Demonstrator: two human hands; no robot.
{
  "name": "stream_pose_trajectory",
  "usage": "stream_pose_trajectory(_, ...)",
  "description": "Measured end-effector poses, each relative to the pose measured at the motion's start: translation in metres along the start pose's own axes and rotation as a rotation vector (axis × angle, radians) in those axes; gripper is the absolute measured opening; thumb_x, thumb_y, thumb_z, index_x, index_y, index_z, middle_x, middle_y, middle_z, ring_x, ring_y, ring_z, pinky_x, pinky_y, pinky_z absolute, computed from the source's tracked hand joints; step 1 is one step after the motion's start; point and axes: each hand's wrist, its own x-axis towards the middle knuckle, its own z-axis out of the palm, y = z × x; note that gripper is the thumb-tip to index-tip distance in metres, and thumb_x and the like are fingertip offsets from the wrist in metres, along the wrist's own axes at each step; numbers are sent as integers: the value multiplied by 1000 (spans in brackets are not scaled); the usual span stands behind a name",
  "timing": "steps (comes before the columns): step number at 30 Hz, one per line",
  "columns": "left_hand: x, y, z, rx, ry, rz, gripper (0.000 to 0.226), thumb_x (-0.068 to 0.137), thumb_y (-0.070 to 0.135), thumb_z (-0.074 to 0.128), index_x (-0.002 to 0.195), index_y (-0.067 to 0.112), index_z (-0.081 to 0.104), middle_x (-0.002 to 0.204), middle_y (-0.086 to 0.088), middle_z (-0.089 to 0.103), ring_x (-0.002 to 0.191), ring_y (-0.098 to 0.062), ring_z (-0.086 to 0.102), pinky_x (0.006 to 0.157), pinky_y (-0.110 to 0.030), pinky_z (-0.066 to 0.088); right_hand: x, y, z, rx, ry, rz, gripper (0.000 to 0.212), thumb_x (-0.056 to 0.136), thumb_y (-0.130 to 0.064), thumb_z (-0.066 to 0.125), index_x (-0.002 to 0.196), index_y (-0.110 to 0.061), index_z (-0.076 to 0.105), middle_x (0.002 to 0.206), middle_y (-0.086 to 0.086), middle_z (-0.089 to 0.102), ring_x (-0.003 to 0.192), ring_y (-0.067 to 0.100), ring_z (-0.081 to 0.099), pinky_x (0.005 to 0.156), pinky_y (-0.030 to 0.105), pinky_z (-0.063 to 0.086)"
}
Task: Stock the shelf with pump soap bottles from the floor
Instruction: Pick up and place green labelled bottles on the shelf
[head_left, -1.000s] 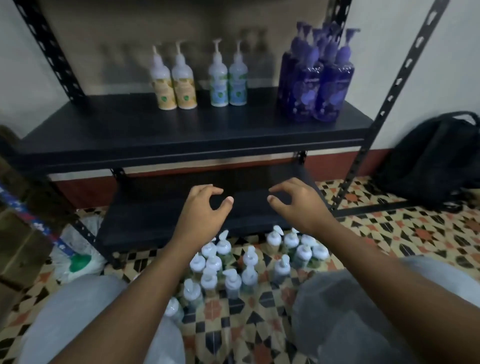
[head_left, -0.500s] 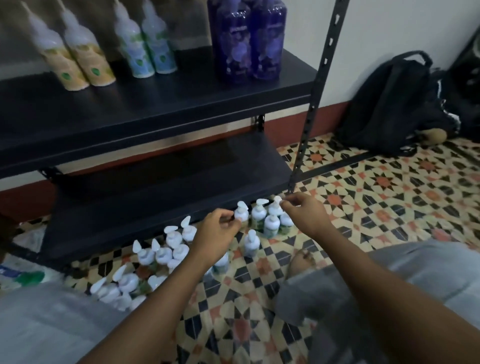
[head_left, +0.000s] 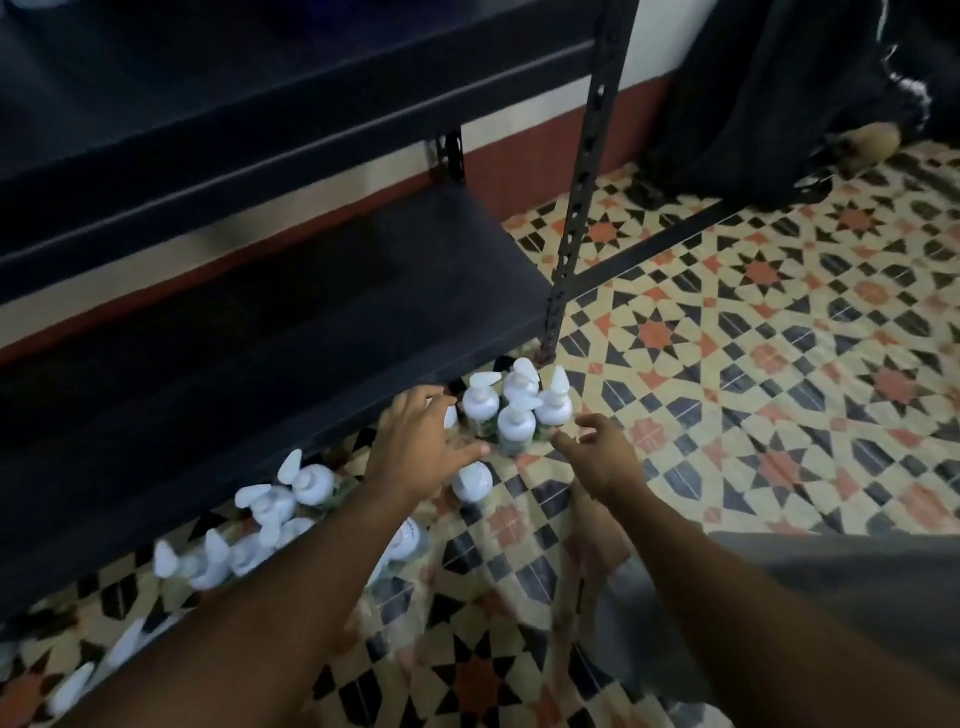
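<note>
White-capped bottles (head_left: 515, 425) by the shelf post (head_left: 575, 208), flanked, seemingly for gathering, by left hand (head_left: 421, 449) and right hand (head_left: 600, 460), fingers (head_left: 463, 453) spread, empty.

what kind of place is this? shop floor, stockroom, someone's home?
Likely a back room or home space used for stock, not a shop aisle: black steel shelf unit, pump bottles clustered on the patterned tiled floor, a dark bag slumped by the wall.

My left hand (head_left: 415, 447) is hiding most of a pump bottle (head_left: 451, 417) left of the shelf post (head_left: 576, 218); bottles farther left (head_left: 208, 558) are blurring.
</note>
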Motion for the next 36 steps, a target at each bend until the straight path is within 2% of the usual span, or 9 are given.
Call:
stream_pose_trajectory(3, 30, -14, 10, 100, -78, 50, 88, 75, 73, 69, 143, 22, 49, 147, 3, 46, 137, -22, 38, 112, -37, 29, 26, 7, 12, -33, -16, -19, 68, 86, -44, 74, 144, -18, 47, 130, 13, 63, 113, 31, 62, 93, 45, 53)
stream_pose_trajectory(6, 58, -20, 14, 206, -91, 102, 84, 73, 73, 71, 137, 22, 54, 136, 2, 57, 126, -23, 46, 104, -38, 36, 48, 9, 17, -68, -52, -56, 74, 84, -40, 77, 147, -22, 43, 138, 12, 58, 118, 31, 59, 92, 42, 51)
stream_pose_trajectory(10, 84, -11, 15, 227, -70, 188, 72, 70, 64, 79, 124, 21, 63, 119, 1, 67, 111, -23, 56, 90, -37, 45, 70, 10, 18, -125, -71, -136, 67, 83, -32, 78, 142, -20, 49, 130, 12, 60, 108, 30, 58, 79, 31, 40)
stream_pose_trajectory(13, 93, -3, 23, 192, -131, 162, 69, 67, 56, 84, 120, 21, 58, 112, 1, 69, 103, -25, 63, 78, -37, 51, 79, 11, 17, -174, -89, -150, 64, 83, -31, 78, 140, -20, 51, 123, 10, 58, 99, 25, 54, 70, 29, 40)
stream_pose_trajectory(20, 109, 4, 37, 248, -151, 117, 50, 83, 42, 75, 120, 20, 49, 108, -9, 68, 96, -35, 65, 75, -41, 51, 90, 17, 16, -288, -103, -208, 62, 83, -29, 78, 137, -18, 52, 124, 12, 57, 115, 32, 51, 82, 35, 40)
stream_pose_trajectory(23, 110, 6, 37, 279, -141, 134, 44, 86, 36, 73, 117, 18, 48, 106, -9, 68, 94, -35, 65, 73, -41, 49, 92, 15, 17, -355, -123, -252, 62, 80, -30, 78, 135, -20, 53, 120, 10, 59, 109, 31, 52, 83, 37, 44)
stream_pose_trajectory(26, 109, 5, 39, 325, -149, 137, 55, 79, 39, 81, 114, 18, 44, 106, -8, 69, 92, -34, 66, 66, -37, 42, 96, 14, 22, -389, -119, -226, 63, 76, -36, 80, 132, -22, 54, 115, 10, 58, 97, 27, 53, 79, 35, 44)
stream_pose_trajectory(31, 108, 0, 53, 343, -127, 193, 77, 71, 42, 88, 123, 21, 36, 110, -5, 71, 93, -33, 70, 64, -36, 42, 103, 15, 24, -372, -117, -248, 61, 73, -40, 81, 125, -20, 56, 110, 8, 61, 98, 30, 57, 81, 38, 49)
stream_pose_trajectory(36, 111, -1, 64, 435, -27, 197, 62, 82, 33, 79, 123, 21, 34, 97, -6, 73, 81, -33, 71, 57, -35, 39, 109, 18, 26, -332, -100, -280, 53, 76, -33, 79, 122, -16, 59, 109, 9, 65, 95, 32, 59, 82, 40, 51)
